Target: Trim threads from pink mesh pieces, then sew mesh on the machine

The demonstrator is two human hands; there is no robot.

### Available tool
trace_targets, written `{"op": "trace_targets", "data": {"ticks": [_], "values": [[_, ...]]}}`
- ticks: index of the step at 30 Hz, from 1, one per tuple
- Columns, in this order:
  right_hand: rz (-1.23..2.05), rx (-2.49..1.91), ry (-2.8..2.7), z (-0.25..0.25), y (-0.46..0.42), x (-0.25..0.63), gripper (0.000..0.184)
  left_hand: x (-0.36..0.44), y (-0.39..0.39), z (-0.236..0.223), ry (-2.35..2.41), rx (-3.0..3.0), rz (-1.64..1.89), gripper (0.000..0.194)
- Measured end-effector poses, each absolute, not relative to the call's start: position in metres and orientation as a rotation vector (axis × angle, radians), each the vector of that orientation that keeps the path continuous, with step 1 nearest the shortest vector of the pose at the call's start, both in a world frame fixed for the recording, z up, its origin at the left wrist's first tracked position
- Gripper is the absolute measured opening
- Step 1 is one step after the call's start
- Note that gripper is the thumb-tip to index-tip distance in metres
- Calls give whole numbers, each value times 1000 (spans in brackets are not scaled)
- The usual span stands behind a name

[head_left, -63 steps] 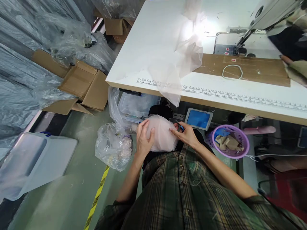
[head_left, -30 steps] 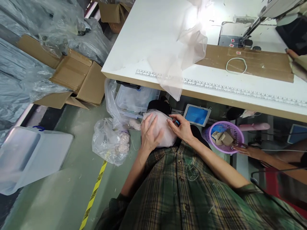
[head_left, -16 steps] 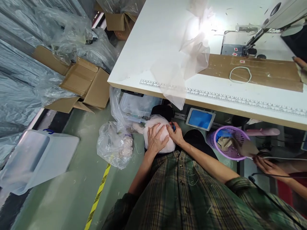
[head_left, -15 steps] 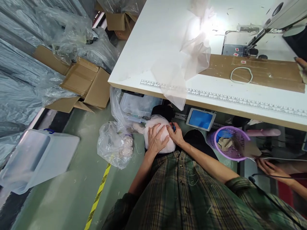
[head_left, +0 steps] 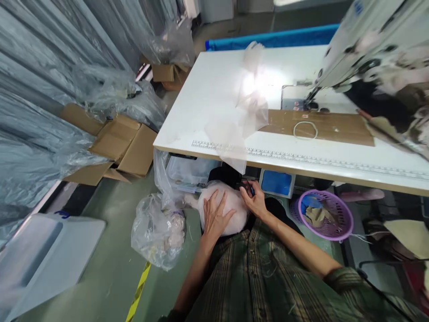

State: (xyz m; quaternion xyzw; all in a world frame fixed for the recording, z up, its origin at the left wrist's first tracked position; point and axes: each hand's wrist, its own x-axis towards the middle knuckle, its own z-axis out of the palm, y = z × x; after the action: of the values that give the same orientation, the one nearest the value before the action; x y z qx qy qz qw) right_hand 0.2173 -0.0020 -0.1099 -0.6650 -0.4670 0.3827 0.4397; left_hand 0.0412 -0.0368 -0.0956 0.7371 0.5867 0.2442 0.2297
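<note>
A pale, fluffy, rounded piece [head_left: 232, 220], like plush or stuffing, lies on my lap below the table edge. My left hand [head_left: 215, 218] rests flat on top of it with the fingers spread. At its right side, my right hand [head_left: 254, 201] is closed around a small dark tool [head_left: 246, 187] with a bit of blue on it. Its kind is hard to make out, as the fingers cover much of it. A thin pale strip trails from the fluffy piece toward a clear plastic bag [head_left: 154, 232] on the left.
A white sewing table [head_left: 187, 116] with a printed ruler carries a sewing machine [head_left: 351, 49], a sheer pale cloth [head_left: 231, 138] and a white elastic loop [head_left: 305, 130]. A purple basket [head_left: 323, 232] stands at right. Open cardboard boxes [head_left: 115, 138] and a translucent bin [head_left: 67, 255] are at left.
The view has tilted up, showing more beyond the table. My right hand has drawn slightly off the fluffy piece, and my left fingers are spread wider. Another person's hand at right is gone from view.
</note>
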Motion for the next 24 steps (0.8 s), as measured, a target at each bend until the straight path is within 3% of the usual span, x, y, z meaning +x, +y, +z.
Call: {"op": "trace_targets", "data": {"ticks": [4,9,17,24], "values": [[814,-1452,-1205,-60,14,233,37,37,-32,-74,1713,2143,660,66],[944,-1389,-1172,-22,31,234,46,20,-20,-59,1769,2097,640,61],[1033,-1393,-1091,-25,31,230,52,2,29,-94,1560,1889,637,74],[921,-1605,-1238,-53,14,222,47,-32,51,-119,1401,1200,651,84]]}}
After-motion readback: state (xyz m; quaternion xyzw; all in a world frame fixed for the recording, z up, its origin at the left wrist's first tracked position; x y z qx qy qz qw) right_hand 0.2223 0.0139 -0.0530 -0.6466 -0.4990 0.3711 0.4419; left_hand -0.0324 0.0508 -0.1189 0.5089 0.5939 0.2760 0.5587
